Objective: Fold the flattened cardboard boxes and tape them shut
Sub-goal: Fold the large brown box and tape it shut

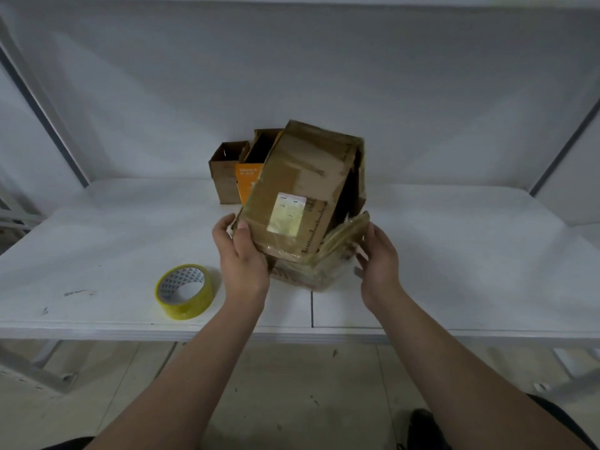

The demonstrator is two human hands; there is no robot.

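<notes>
two bare arms reach up from the bottom of the view, closest of all. going from the left: a roll of tape [184,291] lies on the white bench [97,241], just beside the left arm. it is a round ring, clear and shiny with a yellow look, and it has a paper core with little triangles on it. i think it waits there so it is quick to grab when a box is ready to close.

next, the left hand [242,258] holds the left edge of the big cardboard box [302,193], thumb on the front and fingers curled behind. the box is brown, worn and wrinkled, with old shiny tape and a pale sticker on its face. it is tipped back and stands on the bench in the middle, likely so the flaps near the person can be folded in.

behind it stand a small brown box [225,170] and an orange box [248,180], both open on top.

the right hand [378,264] is open, fingers spread, touching the tape-covered flap [345,238] on the right. it seems to be pushing that flap shut.
</notes>
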